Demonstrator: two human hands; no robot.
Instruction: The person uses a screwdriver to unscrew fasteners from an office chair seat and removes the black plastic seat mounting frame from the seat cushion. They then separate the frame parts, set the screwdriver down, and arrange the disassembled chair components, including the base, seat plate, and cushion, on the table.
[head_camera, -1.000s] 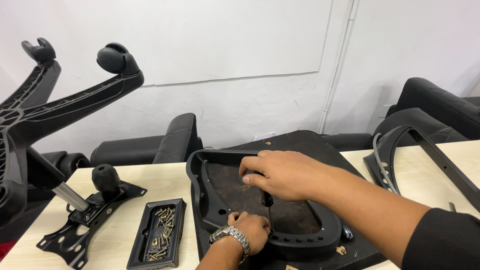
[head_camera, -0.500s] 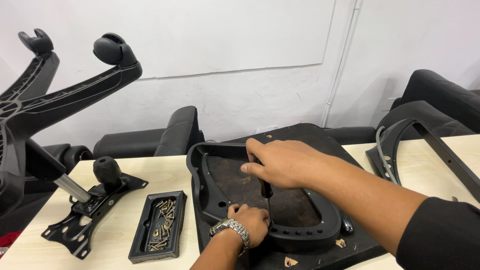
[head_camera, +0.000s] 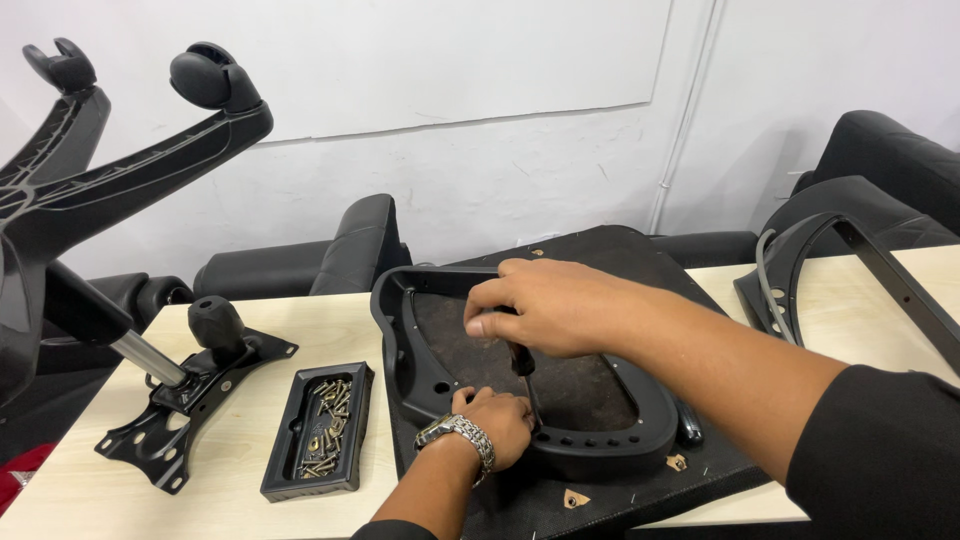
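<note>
While the right hand (head_camera: 545, 305) grips a screwdriver (head_camera: 524, 365), the left hand (head_camera: 497, 420) seemingly pinches its tip at the frame's (head_camera: 400, 340) edge.

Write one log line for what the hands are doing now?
right hand: grips screwdriver upright | left hand: steadies tip on black frame | screw tray: left of frame

Black plastic frame (head_camera: 420, 350) on black seat pan (head_camera: 600, 260). Black tray (head_camera: 300, 470) with brass-coloured screws (head_camera: 322, 420). Pale wood-grain table (head_camera: 240, 440). Silver wristwatch (head_camera: 462, 432). Black sleeve (head_camera: 880, 450). White wall (head_camera: 500, 120).
</note>
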